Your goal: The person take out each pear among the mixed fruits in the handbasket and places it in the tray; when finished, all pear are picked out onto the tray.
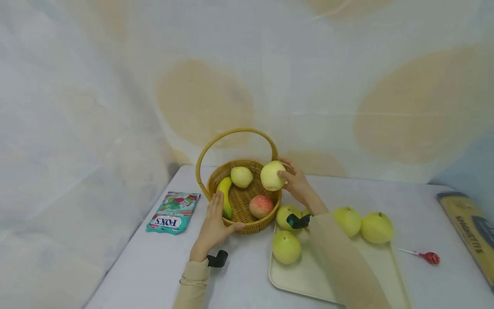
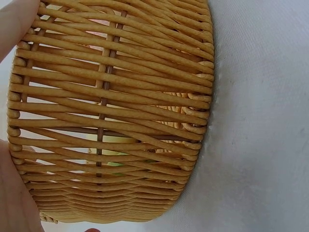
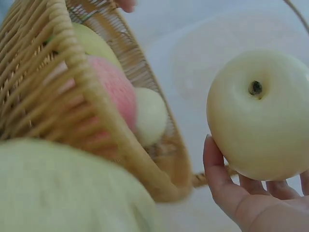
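Note:
A round wicker basket (image 1: pixel 247 227) with a tall handle holds a banana (image 1: pixel 225 197), a pale pear (image 1: pixel 242 177) and a pink peach (image 1: pixel 261 207). My left hand (image 1: pixel 213 223) rests against the basket's near left rim, fingers straight and thumb spread along the front. In the left wrist view, skin shows at the edge of the woven wall (image 2: pixel 111 106). Over the basket's right rim, my right hand (image 1: pixel 296 182) grips another pale yellow pear (image 1: pixel 272 176). From the right wrist, this pear (image 3: pixel 263 113) shows its stem end, with fingers and thumb around its lower side.
Right of the basket lies a cream tray (image 1: pixel 305 287) with several yellow-green pears (image 1: pixel 286 247), partly under my right sleeve. A red lollipop (image 1: pixel 430 257) and a spaghetti pack (image 1: pixel 468 236) lie farther right. Left of the basket is a Fox's candy bag (image 1: pixel 173 213).

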Tool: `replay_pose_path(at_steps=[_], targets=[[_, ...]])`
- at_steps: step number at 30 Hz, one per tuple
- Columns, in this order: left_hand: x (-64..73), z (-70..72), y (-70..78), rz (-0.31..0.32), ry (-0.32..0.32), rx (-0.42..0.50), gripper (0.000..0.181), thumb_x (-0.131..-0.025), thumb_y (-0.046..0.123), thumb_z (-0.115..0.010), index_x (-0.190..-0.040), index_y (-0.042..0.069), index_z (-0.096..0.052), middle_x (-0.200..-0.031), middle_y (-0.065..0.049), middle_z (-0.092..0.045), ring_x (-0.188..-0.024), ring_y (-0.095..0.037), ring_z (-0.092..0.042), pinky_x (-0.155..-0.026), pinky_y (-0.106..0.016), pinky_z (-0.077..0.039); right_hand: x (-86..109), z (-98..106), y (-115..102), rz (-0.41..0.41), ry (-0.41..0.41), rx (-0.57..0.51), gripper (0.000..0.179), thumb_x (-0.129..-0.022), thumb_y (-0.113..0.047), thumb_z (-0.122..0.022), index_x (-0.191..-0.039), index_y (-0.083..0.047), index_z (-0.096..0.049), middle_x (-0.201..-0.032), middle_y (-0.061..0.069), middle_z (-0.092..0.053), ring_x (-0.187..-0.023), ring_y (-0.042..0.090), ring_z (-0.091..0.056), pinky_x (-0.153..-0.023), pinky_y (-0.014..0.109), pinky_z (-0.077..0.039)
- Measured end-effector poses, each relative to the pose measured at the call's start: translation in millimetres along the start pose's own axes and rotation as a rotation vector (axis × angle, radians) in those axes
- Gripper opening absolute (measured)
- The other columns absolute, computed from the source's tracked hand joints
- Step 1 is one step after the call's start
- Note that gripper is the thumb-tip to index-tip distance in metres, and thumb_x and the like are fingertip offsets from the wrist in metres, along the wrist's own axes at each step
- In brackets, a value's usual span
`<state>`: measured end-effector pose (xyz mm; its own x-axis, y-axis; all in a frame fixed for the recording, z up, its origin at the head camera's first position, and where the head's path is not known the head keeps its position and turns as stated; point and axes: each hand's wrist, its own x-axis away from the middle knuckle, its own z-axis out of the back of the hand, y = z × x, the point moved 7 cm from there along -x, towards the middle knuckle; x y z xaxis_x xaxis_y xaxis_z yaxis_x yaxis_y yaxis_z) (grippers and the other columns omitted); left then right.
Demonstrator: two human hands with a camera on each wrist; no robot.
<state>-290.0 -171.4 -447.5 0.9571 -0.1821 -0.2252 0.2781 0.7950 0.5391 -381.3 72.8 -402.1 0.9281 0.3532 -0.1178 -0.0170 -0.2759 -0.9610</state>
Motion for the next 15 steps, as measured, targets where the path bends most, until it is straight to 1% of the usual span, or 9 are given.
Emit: replay_pose_path(at_steps=[3,7,12,15], targets=[[-0.8,-0.3,-2.1,0.002,0.003,-0.003,0.118,-0.076,0.055,-0.075,-0.156,0.004,-0.004,-0.164,-0.016,-0.007,-0.152,-0.034,-0.002,-0.121,-0.054,-0.011,7.5,9,-6,0.029,0.011,-0.022,0.059,-0.100,-0.002,-0.041,-0.154,-0.007,-0.017,-0.159,0.018,-0.018,-0.131,0.030,-0.038,-0.084,0.029,-0.053],[-0.4,0.0,-2.1,-0.008,0.010,0.004,0.118,-0.076,0.056,-0.075,-0.156,0.002,-0.006,-0.163,-0.018,-0.007,-0.151,-0.037,-0.003,-0.120,-0.056,-0.013,17.0,19,-11,0.057,0.027,-0.042,0.061,-0.098,0.002,-0.040,-0.153,-0.006,-0.015,-0.157,0.018,-0.018,-0.126,0.024,-0.041,-0.084,0.027,-0.053],[-0.4,-1.4,-4.3,0.007,0.002,0.005,0.118,-0.076,0.054,-0.076,-0.156,0.004,-0.005,-0.164,-0.016,-0.006,-0.152,-0.034,-0.001,-0.121,-0.055,-0.011,26.3,25,-15,0.080,0.019,-0.048,0.063,-0.095,0.005,-0.040,-0.153,-0.007,-0.017,-0.157,0.018,-0.017,-0.129,0.024,-0.039,-0.086,0.027,-0.053],[-0.5,-1.8,-4.5,0.002,0.005,0.001,0.117,-0.076,0.052,-0.077,-0.156,0.003,-0.005,-0.164,-0.015,-0.006,-0.152,-0.034,-0.001,-0.121,-0.054,-0.012,32.8,26,-18,0.097,0.013,-0.041,0.065,-0.094,0.004,-0.042,-0.153,-0.006,-0.017,-0.156,0.016,-0.019,-0.129,0.023,-0.038,-0.088,0.025,-0.053]])
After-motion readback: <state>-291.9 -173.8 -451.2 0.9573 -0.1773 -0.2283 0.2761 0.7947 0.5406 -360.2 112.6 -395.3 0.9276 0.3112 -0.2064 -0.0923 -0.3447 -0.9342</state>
